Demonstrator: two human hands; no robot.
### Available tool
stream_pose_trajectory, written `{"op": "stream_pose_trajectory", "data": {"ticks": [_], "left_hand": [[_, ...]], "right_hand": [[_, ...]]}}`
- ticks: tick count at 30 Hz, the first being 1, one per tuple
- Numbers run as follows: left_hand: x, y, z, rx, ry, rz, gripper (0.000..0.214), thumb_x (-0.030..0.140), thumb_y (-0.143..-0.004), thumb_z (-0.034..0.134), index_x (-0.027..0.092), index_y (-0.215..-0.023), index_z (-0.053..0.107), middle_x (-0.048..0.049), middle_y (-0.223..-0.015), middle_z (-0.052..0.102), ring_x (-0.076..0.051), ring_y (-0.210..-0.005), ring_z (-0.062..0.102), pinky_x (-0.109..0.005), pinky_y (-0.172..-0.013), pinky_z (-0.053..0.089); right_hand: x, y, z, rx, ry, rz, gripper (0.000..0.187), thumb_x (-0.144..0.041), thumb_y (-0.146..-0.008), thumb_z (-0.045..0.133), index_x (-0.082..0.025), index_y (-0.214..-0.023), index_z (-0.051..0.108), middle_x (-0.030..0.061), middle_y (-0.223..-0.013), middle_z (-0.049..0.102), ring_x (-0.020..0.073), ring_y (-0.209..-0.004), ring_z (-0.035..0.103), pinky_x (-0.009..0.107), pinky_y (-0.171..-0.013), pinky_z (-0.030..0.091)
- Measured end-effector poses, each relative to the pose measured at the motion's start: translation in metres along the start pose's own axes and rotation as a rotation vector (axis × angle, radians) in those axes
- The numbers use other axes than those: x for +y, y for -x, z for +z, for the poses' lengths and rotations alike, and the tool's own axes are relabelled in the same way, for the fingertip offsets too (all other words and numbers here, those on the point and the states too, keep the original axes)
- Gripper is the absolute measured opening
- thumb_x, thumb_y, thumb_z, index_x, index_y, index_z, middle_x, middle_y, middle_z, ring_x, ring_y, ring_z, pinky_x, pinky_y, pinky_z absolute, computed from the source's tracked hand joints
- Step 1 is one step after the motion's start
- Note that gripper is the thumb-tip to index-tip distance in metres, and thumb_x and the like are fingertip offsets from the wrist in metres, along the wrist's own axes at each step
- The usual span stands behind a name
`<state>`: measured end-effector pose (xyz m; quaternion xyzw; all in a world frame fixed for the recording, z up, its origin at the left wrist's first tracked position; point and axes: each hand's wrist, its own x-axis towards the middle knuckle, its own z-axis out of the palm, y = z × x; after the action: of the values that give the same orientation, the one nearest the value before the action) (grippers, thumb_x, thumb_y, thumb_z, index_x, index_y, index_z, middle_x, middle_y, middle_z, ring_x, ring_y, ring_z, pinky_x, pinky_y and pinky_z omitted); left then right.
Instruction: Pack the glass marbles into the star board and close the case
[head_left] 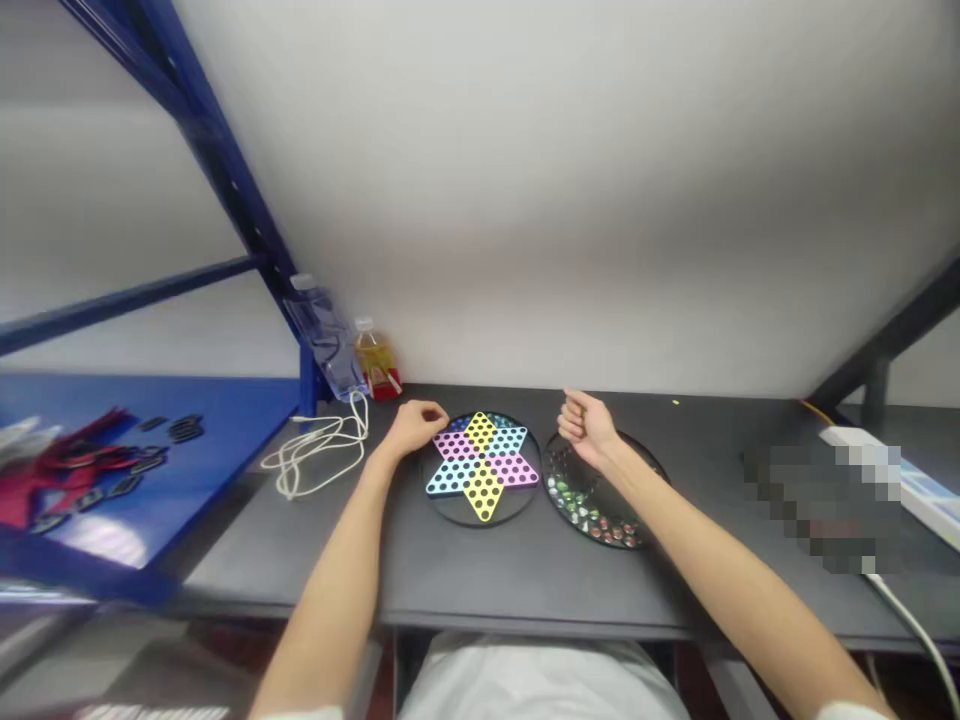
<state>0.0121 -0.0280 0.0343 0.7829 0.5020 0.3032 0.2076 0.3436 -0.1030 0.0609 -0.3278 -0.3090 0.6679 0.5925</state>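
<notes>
A round Chinese checkers board (482,465) with a star of pink, yellow and blue points lies on the dark grey table (465,570). To its right sits a round dark tray (600,495) holding several marbles. My left hand (414,425) rests at the board's upper left edge, fingers curled in a pinch; what it holds is too small to see. Held just above the tray's far left rim, my right hand (587,425) is closed in a loose fist, and its contents are hidden.
A coiled white cord (319,455) lies left of the board. Two plastic bottles (352,350) stand by the blue rack post (225,170). A blue shelf (112,470) with small items is at left. A white power strip (907,480) lies at right.
</notes>
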Motion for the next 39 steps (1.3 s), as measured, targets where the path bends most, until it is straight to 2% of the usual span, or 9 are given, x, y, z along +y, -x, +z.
{"op": "stream_pose_trajectory", "data": {"ticks": [3, 6, 10, 14, 23, 28, 32, 35, 39], "left_hand": [[-0.001, 0.0, 0.0, -0.003, -0.001, 0.014, 0.022, 0.029, -0.072, 0.058, 0.017, -0.078, 0.076, -0.0032, -0.076, 0.073, -0.018, -0.073, 0.066, -0.026, -0.07, 0.049], [0.0, 0.001, 0.0, 0.002, -0.007, 0.023, 0.022, 0.028, -0.072, 0.057, 0.017, -0.077, 0.076, -0.003, -0.076, 0.073, -0.018, -0.073, 0.066, -0.026, -0.07, 0.049], [0.002, 0.003, -0.001, 0.006, -0.01, 0.029, 0.023, 0.028, -0.073, 0.057, 0.017, -0.078, 0.076, -0.0029, -0.075, 0.073, -0.018, -0.071, 0.065, -0.026, -0.07, 0.049], [0.002, 0.003, 0.0, 0.008, -0.008, 0.027, 0.022, 0.028, -0.073, 0.057, 0.017, -0.077, 0.076, -0.0032, -0.076, 0.073, -0.018, -0.073, 0.066, -0.026, -0.071, 0.05], [0.0, 0.002, 0.001, 0.017, -0.02, 0.03, 0.022, 0.029, -0.074, 0.058, 0.017, -0.078, 0.076, -0.0031, -0.076, 0.074, -0.018, -0.071, 0.066, -0.026, -0.069, 0.049], [0.0, 0.002, 0.001, 0.02, -0.015, 0.026, 0.022, 0.03, -0.074, 0.058, 0.018, -0.078, 0.076, -0.003, -0.077, 0.074, -0.018, -0.073, 0.066, -0.026, -0.069, 0.049], [-0.001, 0.001, 0.001, 0.013, -0.001, 0.015, 0.022, 0.032, -0.074, 0.059, 0.017, -0.079, 0.076, -0.0037, -0.077, 0.074, -0.018, -0.072, 0.066, -0.026, -0.068, 0.05], [-0.002, 0.0, 0.0, 0.016, 0.01, 0.017, 0.024, 0.031, -0.074, 0.06, 0.017, -0.086, 0.076, -0.004, -0.081, 0.074, -0.018, -0.072, 0.066, -0.026, -0.068, 0.05], [0.0, 0.0, 0.002, 0.034, 0.008, 0.003, 0.029, 0.032, -0.074, 0.061, 0.018, -0.096, 0.075, -0.0044, -0.082, 0.074, -0.017, -0.07, 0.065, -0.026, -0.067, 0.05]], "right_hand": [[0.024, -0.016, 0.024, 0.04, 0.091, 0.029, 0.047, -0.036, -0.081, 0.063, -0.022, -0.052, 0.027, -0.01, -0.041, 0.02, 0.0046, -0.033, 0.018, 0.021, -0.033, 0.01], [0.044, -0.024, 0.039, 0.068, 0.156, 0.023, 0.048, -0.037, -0.077, 0.066, -0.022, -0.053, 0.028, -0.0106, -0.04, 0.022, 0.0043, -0.032, 0.02, 0.021, -0.033, 0.01], [0.058, -0.027, 0.044, 0.115, 0.198, -0.013, 0.045, -0.039, -0.075, 0.067, -0.022, -0.053, 0.032, -0.0105, -0.039, 0.024, 0.0048, -0.031, 0.024, 0.021, -0.033, 0.012], [0.061, -0.025, 0.043, 0.141, 0.249, -0.071, 0.044, -0.042, -0.075, 0.065, -0.022, -0.053, 0.033, -0.0097, -0.04, 0.027, 0.006, -0.032, 0.03, 0.021, -0.032, 0.02], [0.061, -0.025, 0.04, 0.17, 0.367, -0.179, 0.035, -0.04, -0.075, 0.063, -0.02, -0.052, 0.046, -0.006, -0.04, 0.038, 0.0103, -0.037, 0.044, 0.023, -0.039, 0.034], [0.061, -0.027, 0.038, 0.177, 0.378, -0.186, 0.035, -0.041, -0.076, 0.062, -0.02, -0.052, 0.047, -0.0052, -0.041, 0.04, 0.0114, -0.039, 0.046, 0.024, -0.041, 0.036], [0.051, -0.025, 0.035, 0.154, 0.379, -0.231, 0.035, -0.041, -0.077, 0.063, -0.019, -0.053, 0.049, -0.0045, -0.043, 0.043, 0.0113, -0.041, 0.046, 0.024, -0.044, 0.039], [0.033, -0.015, 0.023, 0.091, 0.447, -0.277, 0.035, -0.043, -0.077, 0.064, -0.018, -0.056, 0.053, -0.0026, -0.048, 0.048, 0.0105, -0.043, 0.046, 0.024, -0.046, 0.04], [0.005, 0.005, -0.009, 0.054, 0.605, -0.287, 0.034, -0.048, -0.078, 0.065, -0.017, -0.065, 0.058, -0.0011, -0.054, 0.055, 0.0105, -0.046, 0.047, 0.022, -0.045, 0.035]]}}
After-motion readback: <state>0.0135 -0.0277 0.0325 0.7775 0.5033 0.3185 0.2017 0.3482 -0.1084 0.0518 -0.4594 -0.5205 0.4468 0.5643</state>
